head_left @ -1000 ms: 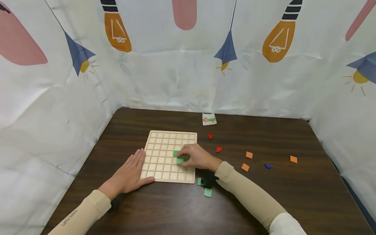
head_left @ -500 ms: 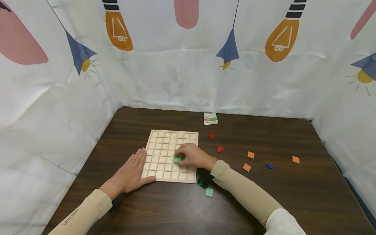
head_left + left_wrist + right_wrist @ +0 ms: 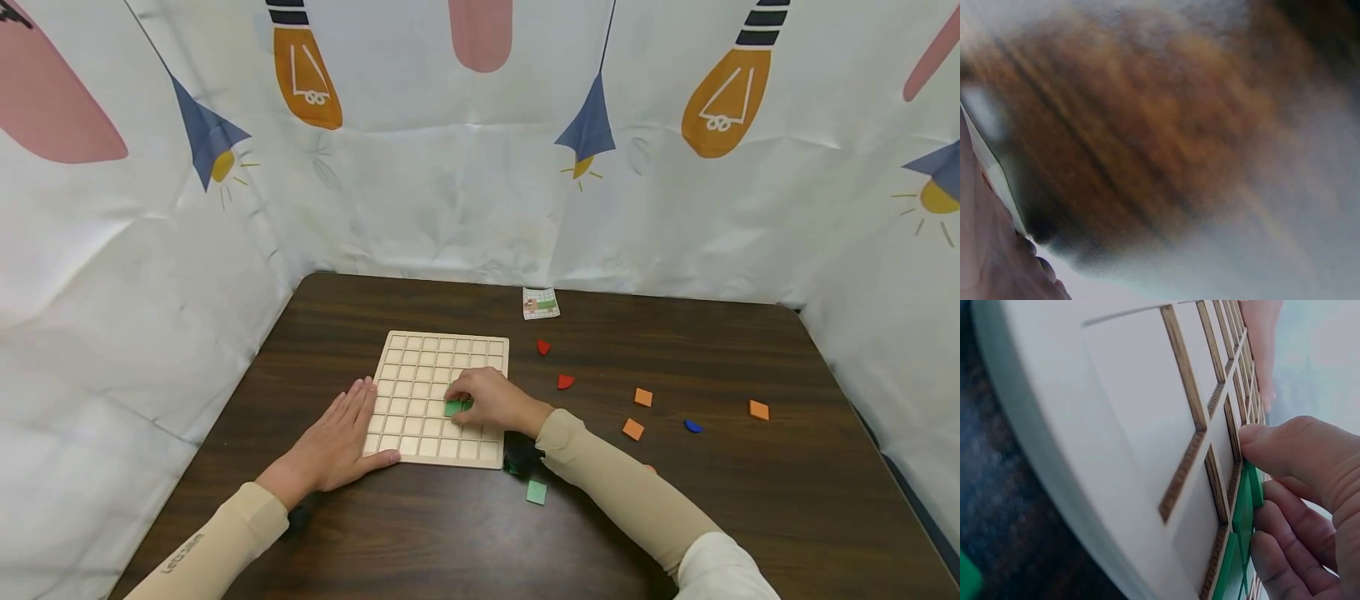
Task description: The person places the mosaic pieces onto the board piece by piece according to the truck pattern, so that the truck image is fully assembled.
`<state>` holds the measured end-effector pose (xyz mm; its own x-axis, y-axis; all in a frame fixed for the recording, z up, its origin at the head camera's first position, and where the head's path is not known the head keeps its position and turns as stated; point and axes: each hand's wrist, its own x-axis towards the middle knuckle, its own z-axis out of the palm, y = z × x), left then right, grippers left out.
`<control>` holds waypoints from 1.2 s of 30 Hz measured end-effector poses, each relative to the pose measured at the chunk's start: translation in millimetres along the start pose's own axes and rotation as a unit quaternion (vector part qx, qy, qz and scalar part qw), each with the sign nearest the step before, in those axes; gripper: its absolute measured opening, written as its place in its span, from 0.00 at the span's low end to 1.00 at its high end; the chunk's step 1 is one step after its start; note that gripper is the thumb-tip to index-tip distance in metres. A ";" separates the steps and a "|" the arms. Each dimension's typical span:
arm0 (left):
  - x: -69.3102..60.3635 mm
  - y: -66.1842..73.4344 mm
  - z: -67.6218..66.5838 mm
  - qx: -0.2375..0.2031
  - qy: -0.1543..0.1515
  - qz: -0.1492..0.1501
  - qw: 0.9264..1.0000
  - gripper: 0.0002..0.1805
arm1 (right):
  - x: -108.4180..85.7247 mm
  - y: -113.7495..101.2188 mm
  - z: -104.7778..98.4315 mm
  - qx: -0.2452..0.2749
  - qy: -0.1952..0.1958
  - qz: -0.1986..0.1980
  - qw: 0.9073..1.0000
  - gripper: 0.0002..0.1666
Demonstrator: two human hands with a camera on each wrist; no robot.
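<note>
A pale wooden grid board (image 3: 412,375) lies on the dark table. My left hand (image 3: 333,442) lies flat along its left edge, thumb near the front corner; the left wrist view catches only a blurred part of that hand (image 3: 985,250). Over the right half of the board, my right hand (image 3: 498,400) pinches a green square tile (image 3: 453,408) between thumb and fingers. In the right wrist view, the thumb touches the grid and the curled fingers meet the raised green tile (image 3: 1255,487). Another green tile (image 3: 1229,572) sits in a cell beside it. The right hand hides part of the grid.
A small patterned card (image 3: 541,303) lies at the back. Right of the board are red quarter-round pieces (image 3: 566,382), several orange squares (image 3: 643,397) and a blue piece (image 3: 692,426). A light green square (image 3: 536,492) lies near the right wrist, with a darker one partly hidden.
My right hand has shifted slightly left over the board and now covers more of the green tiles. The left hand has stayed in place, and the head view has turned a little.
</note>
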<state>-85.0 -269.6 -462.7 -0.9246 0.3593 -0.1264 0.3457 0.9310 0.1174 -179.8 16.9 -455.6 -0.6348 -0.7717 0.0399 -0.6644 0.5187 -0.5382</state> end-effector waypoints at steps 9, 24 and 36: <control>2.0 2.3 -0.8 0.003 0.005 0.005 1.000 0.62 | -4.3 1.1 -1.9 -0.001 0.005 -0.003 1.000 0.16; -0.2 0.2 -0.2 -0.015 0.004 0.010 1.000 0.61 | -24.1 3.0 -10.5 -0.020 0.011 -0.017 1.000 0.15; 1.1 -1.5 2.6 -0.014 0.014 0.015 1.000 0.61 | -61.4 10.2 -19.7 0.004 0.009 -0.014 1.000 0.16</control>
<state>-86.1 -270.4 -465.6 -0.9179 0.3854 -0.0947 0.3698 0.9172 0.1483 -155.4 76.8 -447.0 -0.6238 -0.7785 0.0698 -0.6779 0.4944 -0.5441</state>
